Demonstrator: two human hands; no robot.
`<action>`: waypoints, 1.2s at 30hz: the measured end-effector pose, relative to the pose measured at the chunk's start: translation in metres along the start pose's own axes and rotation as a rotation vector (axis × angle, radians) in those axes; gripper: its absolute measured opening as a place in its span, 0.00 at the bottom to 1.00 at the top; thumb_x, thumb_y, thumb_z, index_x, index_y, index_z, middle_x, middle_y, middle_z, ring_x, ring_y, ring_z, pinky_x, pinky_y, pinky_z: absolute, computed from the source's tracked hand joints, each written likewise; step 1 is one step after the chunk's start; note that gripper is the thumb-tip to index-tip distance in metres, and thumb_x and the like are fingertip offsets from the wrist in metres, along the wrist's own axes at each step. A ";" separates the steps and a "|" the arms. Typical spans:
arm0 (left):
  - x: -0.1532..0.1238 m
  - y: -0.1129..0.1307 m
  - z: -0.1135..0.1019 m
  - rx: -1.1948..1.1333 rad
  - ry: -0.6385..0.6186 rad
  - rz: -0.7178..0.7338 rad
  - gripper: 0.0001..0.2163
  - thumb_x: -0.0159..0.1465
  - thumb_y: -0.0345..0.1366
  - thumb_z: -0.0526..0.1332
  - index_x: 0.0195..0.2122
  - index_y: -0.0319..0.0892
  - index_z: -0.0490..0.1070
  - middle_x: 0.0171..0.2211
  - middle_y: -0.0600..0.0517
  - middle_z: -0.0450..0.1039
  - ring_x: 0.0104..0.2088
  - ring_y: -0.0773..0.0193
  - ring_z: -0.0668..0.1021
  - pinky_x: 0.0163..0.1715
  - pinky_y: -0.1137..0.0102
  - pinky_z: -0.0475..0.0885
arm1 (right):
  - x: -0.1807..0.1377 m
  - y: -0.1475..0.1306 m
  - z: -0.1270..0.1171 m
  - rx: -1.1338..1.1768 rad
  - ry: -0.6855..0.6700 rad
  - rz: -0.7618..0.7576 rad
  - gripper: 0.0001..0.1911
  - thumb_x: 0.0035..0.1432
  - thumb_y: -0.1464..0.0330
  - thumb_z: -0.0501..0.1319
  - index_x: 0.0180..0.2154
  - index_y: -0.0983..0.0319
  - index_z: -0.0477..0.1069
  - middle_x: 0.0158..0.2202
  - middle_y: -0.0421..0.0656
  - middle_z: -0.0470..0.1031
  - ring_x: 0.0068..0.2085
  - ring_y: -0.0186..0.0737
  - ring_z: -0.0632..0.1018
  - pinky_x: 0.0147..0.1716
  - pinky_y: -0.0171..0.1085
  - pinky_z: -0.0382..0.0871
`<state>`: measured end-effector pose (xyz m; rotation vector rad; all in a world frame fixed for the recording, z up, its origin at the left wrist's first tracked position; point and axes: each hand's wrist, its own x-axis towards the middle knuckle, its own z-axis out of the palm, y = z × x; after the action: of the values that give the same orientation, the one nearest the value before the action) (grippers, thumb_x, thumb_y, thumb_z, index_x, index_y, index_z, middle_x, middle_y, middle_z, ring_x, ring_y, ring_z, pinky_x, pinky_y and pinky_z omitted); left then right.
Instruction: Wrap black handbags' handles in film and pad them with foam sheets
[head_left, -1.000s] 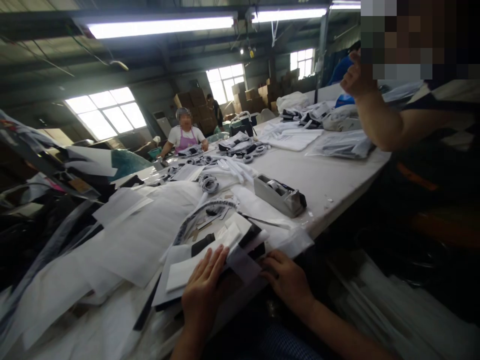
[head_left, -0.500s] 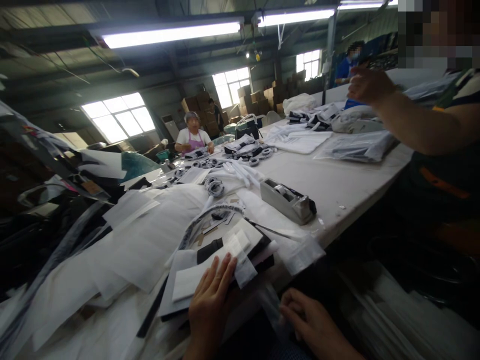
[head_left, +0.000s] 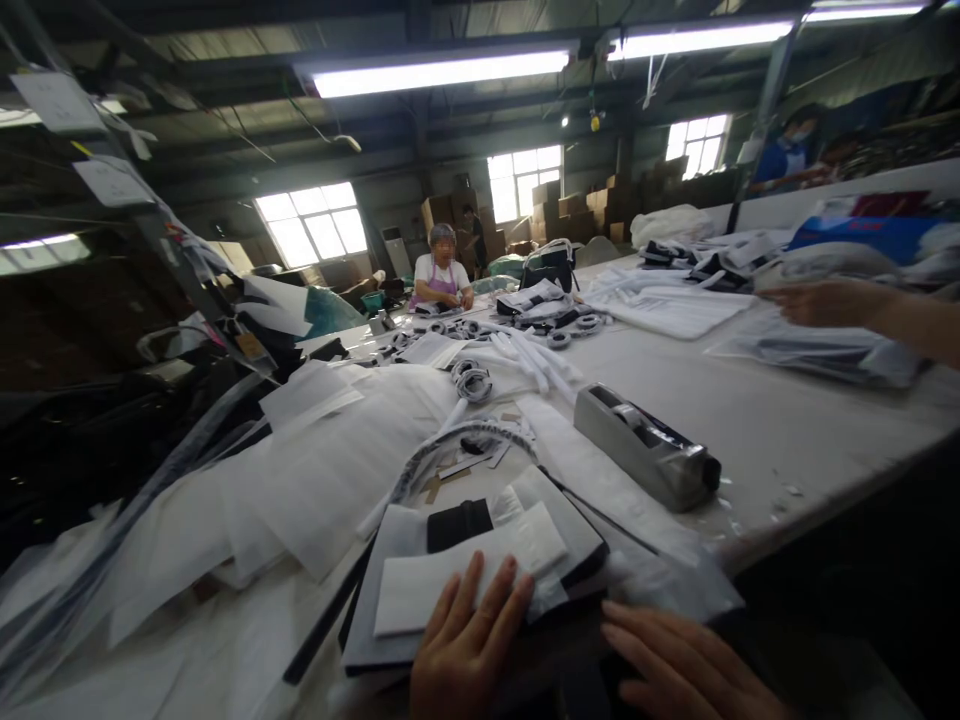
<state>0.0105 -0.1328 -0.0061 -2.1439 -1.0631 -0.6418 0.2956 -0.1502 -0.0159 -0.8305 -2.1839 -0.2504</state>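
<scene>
So, far left of the worktop was a messy spread of white sheets (head_left: 300, 490). Next to it, near the front edge, lay the flat dark-edged bag (head_left: 459, 527), its wrapped handle (head_left: 429, 452) arching out behind. A white folded strip (head_left: 427, 590) sat on top, and the left hand (head_left: 469, 635) rested there, fingers spread, clutching nothing. Then came a grey tape dispenser (head_left: 637, 445) (chunky thing), with the right hand (head_left: 682, 665) in front, by the bag's corner; couldn't tell whether it gripped anything. Far right, a co-worker's hand (head_left: 832, 302) hovered around a plastic-wrapped bundle (head_left: 825, 352).
</scene>
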 end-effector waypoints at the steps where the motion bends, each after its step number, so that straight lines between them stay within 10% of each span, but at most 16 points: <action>1: 0.000 0.000 0.000 -0.005 0.010 -0.006 0.20 0.72 0.31 0.50 0.63 0.50 0.64 0.63 0.61 0.65 0.58 0.55 0.74 0.56 0.64 0.71 | 0.023 0.002 -0.002 -0.034 -0.036 -0.072 0.23 0.65 0.71 0.59 0.61 0.58 0.67 0.57 0.43 0.74 0.56 0.46 0.76 0.61 0.41 0.67; 7: 0.000 0.003 0.000 -0.057 -0.005 -0.038 0.18 0.71 0.35 0.54 0.62 0.48 0.66 0.62 0.59 0.67 0.59 0.55 0.73 0.59 0.63 0.70 | 0.095 0.014 0.014 0.035 -0.152 -0.258 0.19 0.69 0.73 0.56 0.60 0.62 0.67 0.58 0.46 0.72 0.63 0.45 0.66 0.64 0.48 0.59; 16: -0.001 0.008 0.011 -0.050 0.123 -0.087 0.17 0.72 0.36 0.50 0.58 0.51 0.71 0.60 0.62 0.69 0.57 0.59 0.75 0.69 0.62 0.53 | 0.071 0.016 0.019 0.036 -0.044 -0.386 0.17 0.71 0.72 0.50 0.51 0.64 0.75 0.51 0.43 0.78 0.57 0.41 0.74 0.64 0.41 0.60; 36: 0.005 0.008 -0.002 -0.181 0.046 -0.085 0.16 0.71 0.36 0.53 0.59 0.47 0.69 0.59 0.60 0.71 0.58 0.59 0.74 0.69 0.63 0.50 | 0.053 0.007 0.028 0.075 -0.030 -0.290 0.17 0.69 0.76 0.51 0.53 0.64 0.73 0.54 0.43 0.76 0.62 0.41 0.69 0.66 0.46 0.56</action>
<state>0.0194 -0.1356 -0.0039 -2.2345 -1.1133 -0.8520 0.2578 -0.1076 0.0030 -0.4774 -2.3245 -0.2979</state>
